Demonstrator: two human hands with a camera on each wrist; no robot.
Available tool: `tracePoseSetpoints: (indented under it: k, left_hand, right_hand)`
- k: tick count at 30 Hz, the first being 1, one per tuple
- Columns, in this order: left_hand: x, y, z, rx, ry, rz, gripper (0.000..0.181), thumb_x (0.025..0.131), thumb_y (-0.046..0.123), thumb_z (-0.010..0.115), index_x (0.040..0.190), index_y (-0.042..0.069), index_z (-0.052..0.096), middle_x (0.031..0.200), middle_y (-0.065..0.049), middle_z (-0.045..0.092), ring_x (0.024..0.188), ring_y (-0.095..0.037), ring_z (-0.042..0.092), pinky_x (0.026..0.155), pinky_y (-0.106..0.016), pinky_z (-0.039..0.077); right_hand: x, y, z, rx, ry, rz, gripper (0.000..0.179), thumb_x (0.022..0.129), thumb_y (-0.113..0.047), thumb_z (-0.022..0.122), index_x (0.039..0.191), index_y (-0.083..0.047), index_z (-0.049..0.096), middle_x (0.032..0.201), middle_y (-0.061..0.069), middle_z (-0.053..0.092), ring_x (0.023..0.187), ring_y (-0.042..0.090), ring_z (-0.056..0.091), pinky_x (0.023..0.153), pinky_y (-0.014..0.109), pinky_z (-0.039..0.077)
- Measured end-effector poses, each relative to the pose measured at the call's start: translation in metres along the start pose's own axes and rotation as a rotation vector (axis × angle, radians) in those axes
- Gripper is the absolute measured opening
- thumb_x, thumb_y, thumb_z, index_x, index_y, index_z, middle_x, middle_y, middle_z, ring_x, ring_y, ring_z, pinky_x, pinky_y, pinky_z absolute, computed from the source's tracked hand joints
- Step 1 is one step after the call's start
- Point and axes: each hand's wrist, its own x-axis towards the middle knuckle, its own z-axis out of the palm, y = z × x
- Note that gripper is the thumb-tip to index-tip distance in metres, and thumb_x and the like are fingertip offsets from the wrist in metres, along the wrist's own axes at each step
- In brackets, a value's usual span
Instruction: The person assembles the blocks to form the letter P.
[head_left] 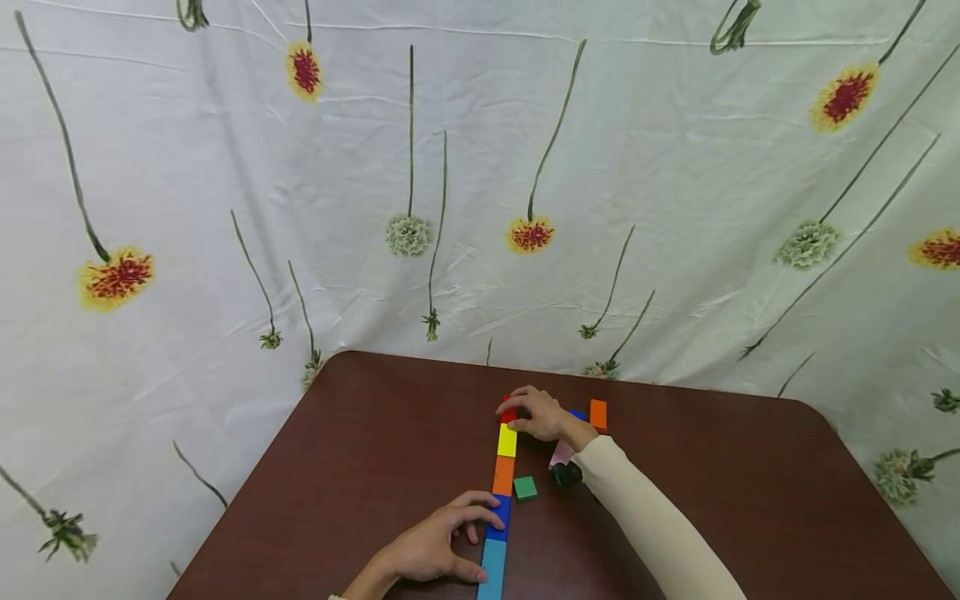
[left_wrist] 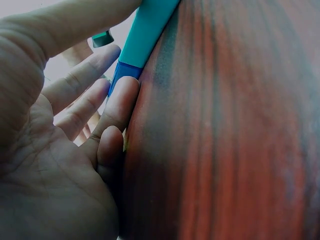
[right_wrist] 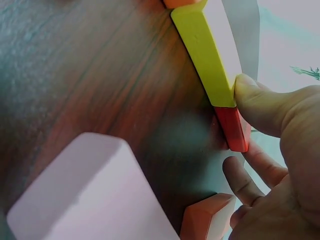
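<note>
A straight row of flat blocks runs away from me on the table: light blue (head_left: pixel 492 569), blue (head_left: pixel 504 507), orange (head_left: pixel 503 475), yellow (head_left: pixel 507 440) and red (head_left: pixel 509 415). My left hand (head_left: pixel 442 542) lies at the near end, thumb touching the light blue block and loosely extended fingers at the blue one. At the far end, my right hand (head_left: pixel 542 414) holds the red block between thumb and fingers. Its thumb (right_wrist: pixel 255 97) sits by the joint with the yellow block, while a finger reaches the red block's far end.
Right of the row lies a small green block (head_left: pixel 525 488). Beyond it, partly covered by the right forearm, are a pink block (head_left: pixel 560 454), another blue block (head_left: pixel 577 414) and a loose orange block (head_left: pixel 597 414). A flowered cloth (head_left: pixel 480 183) hangs behind the brown table (head_left: pixel 360 433).
</note>
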Motion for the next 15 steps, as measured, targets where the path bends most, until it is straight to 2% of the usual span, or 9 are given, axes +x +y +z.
tracePoseSetpoints:
  k: [9,15]
  left_hand:
    - [-0.002,0.0016,0.0057,-0.006,0.014,-0.017,0.04,0.088,0.019,0.078,0.125,0.016,0.066,0.153,-0.009,0.037,0.097,-0.011,0.052,0.081,-0.022,0.043]
    - [-0.0031,0.0021,0.0081,0.021,0.014,0.002,0.04,0.089,0.021,0.077,0.126,0.016,0.066,0.153,-0.01,0.037,0.096,-0.009,0.052,0.079,-0.022,0.043]
  right_hand:
    - [-0.0045,-0.0011,0.0023,0.006,0.002,-0.007,0.03,0.101,-0.015,0.06,0.13,-0.016,0.067,0.151,0.02,0.04,0.139,0.049,0.034,0.111,0.07,0.02]
    - [-0.0082,-0.0038,0.0044,0.013,0.004,-0.01,0.03,0.101,-0.014,0.06,0.129,-0.015,0.067,0.15,0.02,0.041,0.138,0.046,0.036,0.112,0.068,0.021]
